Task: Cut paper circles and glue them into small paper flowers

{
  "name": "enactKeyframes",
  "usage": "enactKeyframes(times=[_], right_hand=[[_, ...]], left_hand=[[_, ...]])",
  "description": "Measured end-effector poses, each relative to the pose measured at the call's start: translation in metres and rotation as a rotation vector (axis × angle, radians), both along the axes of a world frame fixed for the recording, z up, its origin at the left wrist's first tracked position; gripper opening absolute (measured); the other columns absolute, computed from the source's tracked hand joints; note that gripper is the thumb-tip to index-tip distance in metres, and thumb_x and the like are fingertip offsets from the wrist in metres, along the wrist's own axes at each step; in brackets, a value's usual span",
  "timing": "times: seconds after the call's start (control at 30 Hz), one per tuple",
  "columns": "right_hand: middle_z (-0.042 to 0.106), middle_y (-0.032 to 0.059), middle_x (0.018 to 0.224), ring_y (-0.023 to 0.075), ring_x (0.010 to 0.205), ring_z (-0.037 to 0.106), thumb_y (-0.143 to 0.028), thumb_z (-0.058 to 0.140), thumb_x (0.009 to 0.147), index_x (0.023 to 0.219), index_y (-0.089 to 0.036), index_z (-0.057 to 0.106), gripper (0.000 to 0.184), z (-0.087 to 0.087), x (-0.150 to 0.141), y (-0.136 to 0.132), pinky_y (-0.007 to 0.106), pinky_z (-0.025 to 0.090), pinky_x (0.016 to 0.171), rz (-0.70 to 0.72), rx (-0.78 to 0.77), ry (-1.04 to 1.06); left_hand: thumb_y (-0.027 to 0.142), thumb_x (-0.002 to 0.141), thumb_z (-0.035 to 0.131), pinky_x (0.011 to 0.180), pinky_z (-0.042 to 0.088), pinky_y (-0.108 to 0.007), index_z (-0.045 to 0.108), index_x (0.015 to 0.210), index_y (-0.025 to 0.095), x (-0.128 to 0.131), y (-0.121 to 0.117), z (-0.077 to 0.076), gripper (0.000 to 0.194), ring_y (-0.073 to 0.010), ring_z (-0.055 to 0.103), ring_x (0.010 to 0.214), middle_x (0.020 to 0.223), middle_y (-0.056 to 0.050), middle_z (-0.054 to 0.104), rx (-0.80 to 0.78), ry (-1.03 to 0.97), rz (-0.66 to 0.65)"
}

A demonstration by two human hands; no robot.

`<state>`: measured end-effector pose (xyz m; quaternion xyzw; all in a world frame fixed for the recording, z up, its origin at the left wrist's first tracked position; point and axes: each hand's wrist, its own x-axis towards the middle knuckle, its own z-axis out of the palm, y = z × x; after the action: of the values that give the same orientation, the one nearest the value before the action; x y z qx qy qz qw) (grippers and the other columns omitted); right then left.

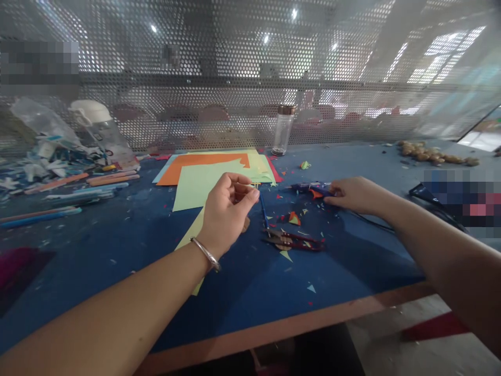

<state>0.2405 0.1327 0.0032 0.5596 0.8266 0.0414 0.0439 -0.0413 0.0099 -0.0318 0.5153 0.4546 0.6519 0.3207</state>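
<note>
My left hand (230, 209) is raised over the blue table, thumb and fingers pinched around a tiny pale yellow piece (255, 185), too small to name surely. To the right, my right hand (348, 192) has its fingers closed round the back of a blue glue gun (309, 187) with an orange trigger, lying low at the tabletop with its nozzle pointing left. Between the hands and nearer to me lie dark red-handled thread snips (301, 242) and a thin blue stick (263, 209). Small scraps, among them an orange and green one (294, 218), are scattered around.
Sheets of coloured paper (191, 183) lie behind my left hand. A clear bottle (283, 130) stands by the perforated metal screen (219, 94). On the left are a white-lidded bottle (94, 117) and several paper strips (97, 190). A black cord (371, 221) trails rightwards.
</note>
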Motion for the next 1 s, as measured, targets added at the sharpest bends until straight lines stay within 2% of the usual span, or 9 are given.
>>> enactKeyframes(times=[0.13,0.2,0.23,0.37,0.47,0.6,0.8,1.0], right_hand=[[0.074,0.0166,0.090,0.0327,0.083,0.067,-0.046,0.055,0.093,0.088,-0.017,0.071,0.034,0.007,-0.019,-0.015,0.035,0.036,0.060,-0.036,0.118,-0.013],[0.073,0.0178,0.105,0.0327,0.096,0.067,-0.041,0.049,0.097,0.095,-0.016,0.070,0.033,0.012,-0.042,-0.028,0.035,0.038,0.065,0.023,0.172,0.016],[0.074,0.0159,0.106,0.0309,0.098,0.066,-0.040,0.048,0.097,0.096,-0.017,0.070,0.032,0.013,-0.056,-0.034,0.034,0.038,0.066,0.071,0.172,0.034],[0.076,0.0056,0.092,0.0218,0.083,0.068,-0.049,0.059,0.092,0.091,-0.022,0.072,0.030,0.006,-0.111,-0.048,0.030,0.037,0.061,0.251,0.023,0.084],[0.076,0.0065,0.088,0.0205,0.078,0.067,-0.046,0.065,0.088,0.096,-0.020,0.073,0.028,-0.001,-0.135,-0.046,0.028,0.036,0.057,0.283,-0.062,0.106],[0.074,0.0047,0.077,0.0161,0.064,0.065,-0.033,0.070,0.081,0.091,-0.018,0.074,0.019,0.000,-0.144,-0.041,0.026,0.038,0.054,0.227,-0.161,0.129],[0.070,0.0037,0.067,0.0160,0.059,0.063,-0.034,0.073,0.075,0.089,-0.017,0.074,0.022,0.004,-0.146,-0.042,0.025,0.039,0.052,0.115,-0.201,0.161],[0.073,0.0057,0.081,0.0180,0.069,0.065,-0.027,0.070,0.076,0.091,-0.019,0.073,0.017,-0.006,-0.145,-0.040,0.027,0.040,0.055,0.192,-0.164,0.255]], left_hand=[[0.019,0.080,0.075,0.072,0.054,-0.027,0.057,0.097,0.020,0.000,0.001,0.002,0.025,-0.0126,0.067,0.073,0.078,0.001,0.067,-0.003,-0.041,0.015],[0.019,0.080,0.075,0.073,0.054,-0.028,0.057,0.097,0.020,0.002,0.002,0.001,0.025,-0.0127,0.067,0.073,0.078,0.001,0.067,-0.016,-0.057,0.027],[0.019,0.080,0.075,0.073,0.054,-0.028,0.058,0.098,0.020,0.002,0.002,0.001,0.025,-0.0128,0.067,0.073,0.078,0.001,0.067,-0.022,-0.062,0.033],[0.019,0.080,0.075,0.072,0.053,-0.026,0.057,0.098,0.020,0.003,0.001,0.001,0.026,-0.0123,0.066,0.073,0.077,0.002,0.068,-0.038,-0.071,0.048],[0.018,0.079,0.076,0.071,0.052,-0.025,0.057,0.099,0.020,0.001,0.000,0.000,0.028,-0.0121,0.066,0.073,0.077,0.002,0.068,-0.025,-0.070,0.037],[0.017,0.080,0.074,0.069,0.053,-0.025,0.057,0.100,0.020,-0.001,0.002,-0.002,0.026,-0.0117,0.066,0.072,0.078,0.002,0.067,0.000,-0.044,0.023],[0.016,0.080,0.073,0.063,0.053,-0.023,0.057,0.098,0.020,0.001,0.002,-0.001,0.024,-0.0123,0.066,0.069,0.077,0.002,0.066,-0.007,-0.009,0.030],[0.018,0.080,0.074,0.064,0.053,-0.023,0.057,0.097,0.021,0.003,-0.002,0.005,0.024,-0.0128,0.066,0.072,0.079,0.001,0.066,0.023,0.032,0.053]])
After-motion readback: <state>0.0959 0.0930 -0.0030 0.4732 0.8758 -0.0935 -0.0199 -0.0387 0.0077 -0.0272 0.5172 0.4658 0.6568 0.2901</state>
